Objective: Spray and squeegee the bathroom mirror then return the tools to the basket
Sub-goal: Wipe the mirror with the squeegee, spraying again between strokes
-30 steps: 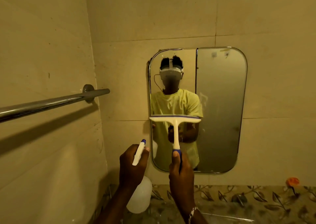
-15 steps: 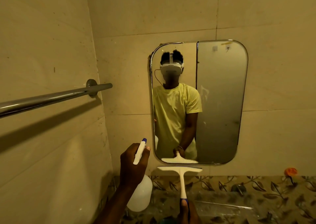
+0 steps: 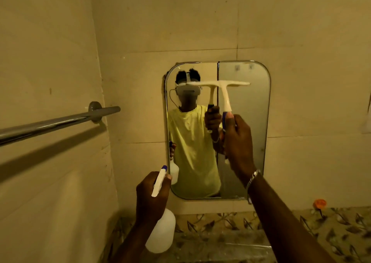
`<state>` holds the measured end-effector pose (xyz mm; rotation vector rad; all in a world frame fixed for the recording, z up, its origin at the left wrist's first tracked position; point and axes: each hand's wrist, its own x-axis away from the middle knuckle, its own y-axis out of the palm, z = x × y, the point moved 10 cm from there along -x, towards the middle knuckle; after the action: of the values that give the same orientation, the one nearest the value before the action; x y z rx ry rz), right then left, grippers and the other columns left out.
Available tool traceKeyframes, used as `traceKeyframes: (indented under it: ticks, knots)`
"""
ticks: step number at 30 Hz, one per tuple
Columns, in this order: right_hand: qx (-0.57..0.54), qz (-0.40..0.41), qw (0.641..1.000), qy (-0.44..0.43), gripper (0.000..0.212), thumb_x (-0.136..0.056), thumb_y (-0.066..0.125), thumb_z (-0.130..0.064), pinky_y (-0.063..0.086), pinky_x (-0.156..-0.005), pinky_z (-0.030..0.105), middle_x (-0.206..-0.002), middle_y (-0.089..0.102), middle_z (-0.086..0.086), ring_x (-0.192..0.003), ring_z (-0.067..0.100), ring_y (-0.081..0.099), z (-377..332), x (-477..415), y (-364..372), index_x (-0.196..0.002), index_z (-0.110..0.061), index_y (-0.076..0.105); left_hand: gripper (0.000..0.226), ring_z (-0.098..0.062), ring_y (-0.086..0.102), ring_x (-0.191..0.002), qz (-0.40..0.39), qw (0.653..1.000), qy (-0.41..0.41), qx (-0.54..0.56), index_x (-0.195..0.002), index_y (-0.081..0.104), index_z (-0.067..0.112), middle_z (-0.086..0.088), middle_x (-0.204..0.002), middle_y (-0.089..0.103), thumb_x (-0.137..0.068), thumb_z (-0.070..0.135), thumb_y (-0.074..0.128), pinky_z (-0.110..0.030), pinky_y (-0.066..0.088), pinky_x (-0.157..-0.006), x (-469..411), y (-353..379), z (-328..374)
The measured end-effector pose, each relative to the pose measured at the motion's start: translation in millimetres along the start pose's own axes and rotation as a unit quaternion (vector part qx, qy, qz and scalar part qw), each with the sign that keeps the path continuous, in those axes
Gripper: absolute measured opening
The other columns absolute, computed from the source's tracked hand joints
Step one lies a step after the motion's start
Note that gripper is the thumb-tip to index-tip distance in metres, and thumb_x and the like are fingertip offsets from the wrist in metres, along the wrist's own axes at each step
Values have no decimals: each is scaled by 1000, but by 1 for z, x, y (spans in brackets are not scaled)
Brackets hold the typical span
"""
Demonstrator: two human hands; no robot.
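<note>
Right now the tiled wall (image 3: 180,22) fills most of what I see, with the chrome towel bar (image 3: 60,122) running in from the left. Fixed to the wall ahead is the rounded bathroom mirror (image 3: 245,122) — its left half gives a clear reflection, its right half looks dull and grey. My right arm reaches up and forward from the lower right, a metal bracelet (image 3: 253,177) on the wrist. My right hand (image 3: 237,140) is clenched around the blue grip of the white squeegee (image 3: 224,90), handle upright, blade level across the upper part of the mirror. My left hand (image 3: 151,194) sits lower, below the mirror's left corner, wrapped around the neck of the white spray bottle (image 3: 160,230), whose blue-tipped nozzle points up toward the glass. Two small stickers (image 3: 244,67) sit near the mirror's top edge — too blurred to read.
</note>
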<state>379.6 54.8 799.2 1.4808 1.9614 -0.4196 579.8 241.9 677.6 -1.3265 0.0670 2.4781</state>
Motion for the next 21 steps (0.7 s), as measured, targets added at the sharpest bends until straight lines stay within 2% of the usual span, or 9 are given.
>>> traceKeyframes:
  ticks: [3,6,10,14,16,19,21]
  knots:
    - [-3,1,1000,-2,37,-108,44,-42,60,-58,35,-88,69,8,-69,22,66,-16,-36,11,-116,-12,62,15,-8,65,-67,-5,1000,4,6,-84,69,13,10,-66,60,-91,26,69,-7,46,-54,-1,3,1]
    - [11,2,1000,-16,39,-107,43,-45,64,-70,46,-95,73,13,-82,33,73,-26,-52,19,-114,-14,64,13,-9,65,-66,-5,1000,-8,5,-83,68,14,9,-64,60,-92,24,69,-7,44,-54,-1,5,-4]
    - [51,21,998,-25,36,-108,42,-41,62,-75,38,-98,72,9,-88,26,72,-31,-54,18,-115,-13,63,15,-10,66,-68,-5,1000,-4,-5,-85,69,14,11,-67,61,-91,28,67,-9,48,-53,-4,5,-7]
    - [70,21,997,-29,31,-108,41,-45,62,-72,42,-89,70,3,-81,24,71,-11,-36,13,-103,-22,61,13,-6,68,-73,0,1000,11,-4,-89,70,12,14,-71,63,-88,25,68,-9,52,-57,-8,7,-8]
    - [78,26,996,-24,31,-108,40,-46,60,-65,40,-82,68,-3,-74,19,69,15,-12,7,-101,-25,62,14,-4,68,-77,-2,1000,18,-2,-91,69,12,14,-73,62,-88,26,67,-8,53,-59,-6,9,-7]
    - [108,32,994,-9,38,-107,37,-47,52,-53,26,-80,66,1,-67,15,63,64,31,-7,-108,-20,64,16,-3,68,-78,-3,1000,5,-1,-91,70,13,14,-74,63,-89,28,66,-10,54,-59,-4,11,-10]
    - [108,36,993,18,42,-104,37,-52,43,-48,27,-70,62,6,-59,18,59,95,62,-16,-100,-21,64,9,-7,67,-74,-1,1000,-6,-10,-89,69,16,12,-71,64,-90,25,68,-17,55,-54,-3,11,-12]
